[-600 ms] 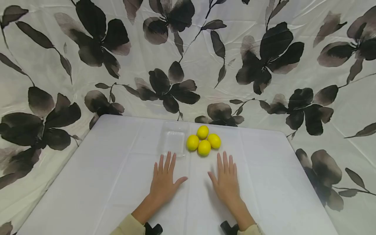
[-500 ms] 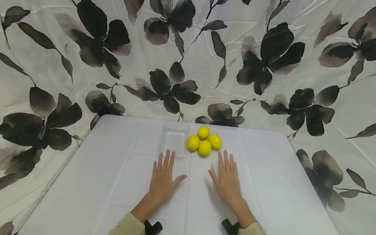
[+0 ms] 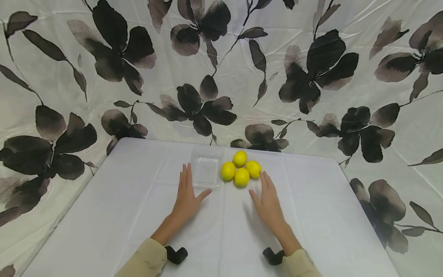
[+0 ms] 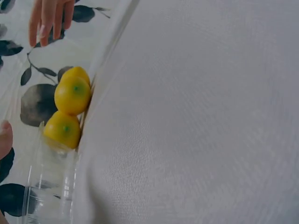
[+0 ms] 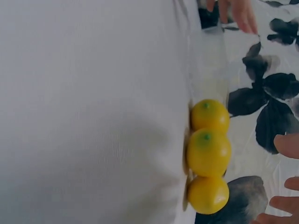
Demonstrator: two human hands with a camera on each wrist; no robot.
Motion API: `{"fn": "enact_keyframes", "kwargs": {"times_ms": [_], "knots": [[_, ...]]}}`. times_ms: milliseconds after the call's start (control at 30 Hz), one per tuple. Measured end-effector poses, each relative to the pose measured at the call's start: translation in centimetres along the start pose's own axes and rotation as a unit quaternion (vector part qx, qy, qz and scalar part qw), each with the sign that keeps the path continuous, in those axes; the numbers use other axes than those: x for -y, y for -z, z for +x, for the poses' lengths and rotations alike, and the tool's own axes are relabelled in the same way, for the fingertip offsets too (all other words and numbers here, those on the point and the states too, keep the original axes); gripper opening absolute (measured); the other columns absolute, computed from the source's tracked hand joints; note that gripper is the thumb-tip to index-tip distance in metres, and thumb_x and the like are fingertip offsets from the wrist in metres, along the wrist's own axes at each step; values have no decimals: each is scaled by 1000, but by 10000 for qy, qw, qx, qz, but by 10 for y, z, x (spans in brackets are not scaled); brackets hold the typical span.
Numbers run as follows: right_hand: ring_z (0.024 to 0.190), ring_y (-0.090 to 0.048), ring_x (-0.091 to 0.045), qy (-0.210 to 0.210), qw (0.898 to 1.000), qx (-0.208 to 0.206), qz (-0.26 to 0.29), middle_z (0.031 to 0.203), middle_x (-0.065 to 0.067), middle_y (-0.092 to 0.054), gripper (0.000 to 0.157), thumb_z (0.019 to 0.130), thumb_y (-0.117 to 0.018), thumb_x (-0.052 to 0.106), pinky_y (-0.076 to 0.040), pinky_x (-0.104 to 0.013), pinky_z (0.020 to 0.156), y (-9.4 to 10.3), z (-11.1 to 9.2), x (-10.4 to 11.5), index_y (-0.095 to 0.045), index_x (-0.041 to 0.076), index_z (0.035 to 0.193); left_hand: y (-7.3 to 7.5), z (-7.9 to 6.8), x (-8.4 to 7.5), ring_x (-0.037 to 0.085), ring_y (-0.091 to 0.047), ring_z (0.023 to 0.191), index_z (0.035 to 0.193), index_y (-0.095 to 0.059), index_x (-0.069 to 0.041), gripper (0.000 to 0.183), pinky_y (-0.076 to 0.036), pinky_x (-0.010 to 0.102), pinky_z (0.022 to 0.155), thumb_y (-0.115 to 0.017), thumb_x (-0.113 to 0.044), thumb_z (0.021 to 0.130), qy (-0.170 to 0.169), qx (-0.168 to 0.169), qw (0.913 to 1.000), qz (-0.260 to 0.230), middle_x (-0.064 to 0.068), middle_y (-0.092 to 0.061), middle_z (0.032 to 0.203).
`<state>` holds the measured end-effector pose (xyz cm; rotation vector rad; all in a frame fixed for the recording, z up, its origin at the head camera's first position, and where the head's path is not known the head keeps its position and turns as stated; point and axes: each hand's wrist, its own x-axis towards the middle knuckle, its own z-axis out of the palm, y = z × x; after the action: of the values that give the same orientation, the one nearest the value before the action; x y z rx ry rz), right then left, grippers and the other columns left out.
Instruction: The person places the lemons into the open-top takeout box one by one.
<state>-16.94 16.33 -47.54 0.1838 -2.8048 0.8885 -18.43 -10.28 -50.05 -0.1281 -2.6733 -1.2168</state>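
Note:
Several yellow lemons [image 3: 242, 177] sit clustered near the table's far edge. Just left of them stands a clear plastic container [image 3: 206, 166], see-through and open on top. My left hand [image 3: 187, 202] is at the container's near left corner, fingers straight and thumb spread; whether it touches the container I cannot tell. My right hand [image 3: 270, 204] has its fingertips close to the rightmost lemon [image 3: 253, 169], with straight fingers and nothing held. In the left wrist view the container [image 4: 51, 182] shows beside the lemons [image 4: 72, 95]. The right wrist view shows lemons [image 5: 209, 152] in a row.
A white cloth covers the table [image 3: 121, 215]. Behind it hangs a white curtain [image 3: 256, 80] with dark flower prints. Black wrist mounts [image 3: 177, 255] stick out by both beige sleeves [image 3: 145, 256].
Both hands have moved forward and turned more on edge. The left hand has shifted left to the container's side, and the right hand's fingers have come nearer the lemons. Lemons and container stay put.

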Motion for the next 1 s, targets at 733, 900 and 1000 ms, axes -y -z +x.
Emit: {"fn": "enact_keyframes", "kwargs": {"times_ms": [733, 900, 1000], "knots": [[133, -35, -25, -51, 9951, -186, 965, 146, -8, -35, 62, 91, -61, 28, -33, -42, 109, -12, 50, -39, -32, 13, 144, -3, 27, 26, 30, -7, 143, 150, 5, -28, 117, -16, 53, 113, -81, -35, 71, 435, -118, 9891, -1402, 5, 0, 157], [132, -35, -29, -461, 9879, 34, 1482, 147, -10, -32, 60, 93, -59, 27, -35, -43, 107, -15, 59, -50, -31, 14, 144, -2, 28, 28, 32, -11, 142, 150, 8, -26, 117, -19, 48, 114, -80, -32, 73, 609, 45, 9825, -1760, 5, 0, 157], [132, -35, -32, -539, 9859, 135, 1578, 148, -12, -31, 62, 92, -59, 28, -36, -44, 107, -16, 63, -54, -30, 13, 145, -1, 30, 31, 31, -12, 142, 150, 8, -23, 117, -21, 46, 113, -81, -30, 73, 658, 117, 9788, -1938, 7, -3, 157]]}}
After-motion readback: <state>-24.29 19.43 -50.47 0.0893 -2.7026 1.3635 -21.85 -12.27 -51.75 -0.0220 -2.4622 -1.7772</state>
